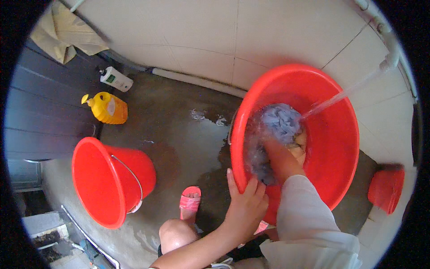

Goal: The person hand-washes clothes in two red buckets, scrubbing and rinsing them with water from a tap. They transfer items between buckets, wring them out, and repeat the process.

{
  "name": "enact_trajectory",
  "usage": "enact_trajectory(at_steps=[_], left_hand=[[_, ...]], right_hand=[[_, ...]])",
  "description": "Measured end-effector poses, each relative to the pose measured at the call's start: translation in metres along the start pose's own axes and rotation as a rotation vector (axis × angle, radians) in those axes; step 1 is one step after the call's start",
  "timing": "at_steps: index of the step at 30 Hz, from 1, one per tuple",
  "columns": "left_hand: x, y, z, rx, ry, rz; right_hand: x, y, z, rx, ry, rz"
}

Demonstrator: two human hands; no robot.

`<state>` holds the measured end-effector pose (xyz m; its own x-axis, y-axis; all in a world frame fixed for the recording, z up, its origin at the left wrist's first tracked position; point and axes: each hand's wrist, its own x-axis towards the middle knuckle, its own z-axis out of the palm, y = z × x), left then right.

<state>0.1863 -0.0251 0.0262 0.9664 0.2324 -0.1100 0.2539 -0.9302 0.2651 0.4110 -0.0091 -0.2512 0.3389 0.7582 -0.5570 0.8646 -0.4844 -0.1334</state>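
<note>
A large red plastic bucket (336, 161) leans in front of me, tilted, with its rim towards me. My left hand (247, 201) grips the near left part of its rim, fingers over the edge. My right hand (280, 154) reaches inside, down among wet clothes; its fingers are hidden by water and cloth, so their hold cannot be told. A grey-blue cloth (282, 121) lies bunched beyond that hand, a tan cloth (297, 148) beside it, and a dark cloth (265, 173) nearer me. From a pipe outlet (389, 62) at the upper right, a water stream runs onto the grey-blue cloth.
Another red bucket (97, 181) with a wire handle stands at the left. Behind it are a yellow pump bottle (109, 108) and a white bottle (116, 79). A small red container (386, 190) is at the right wall. The concrete floor (174, 111) is wet, and a white pipe (198, 80) runs along the wall.
</note>
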Motion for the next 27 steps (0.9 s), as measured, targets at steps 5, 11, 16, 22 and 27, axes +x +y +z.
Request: enact_trajectory(at_steps=[5,11,16,22,27], left_hand=[[-0.002,-0.002,0.007,-0.058,0.150,-0.010],[-0.004,0.001,0.007,-0.069,0.162,-0.001],[-0.005,0.002,0.000,-0.055,0.059,-0.017],[-0.002,0.005,0.000,-0.064,0.087,0.002],[-0.004,0.004,-0.004,-0.019,0.000,-0.034]], right_hand=[[-0.071,0.009,-0.065,0.333,0.226,-0.136],[-0.192,0.042,-0.116,1.377,0.461,-0.040],[-0.244,0.029,-0.116,0.597,-0.091,-0.324],[-0.198,0.015,-0.088,-0.176,0.053,-0.648],[-0.116,-0.027,-0.026,-0.432,-0.261,-0.375]])
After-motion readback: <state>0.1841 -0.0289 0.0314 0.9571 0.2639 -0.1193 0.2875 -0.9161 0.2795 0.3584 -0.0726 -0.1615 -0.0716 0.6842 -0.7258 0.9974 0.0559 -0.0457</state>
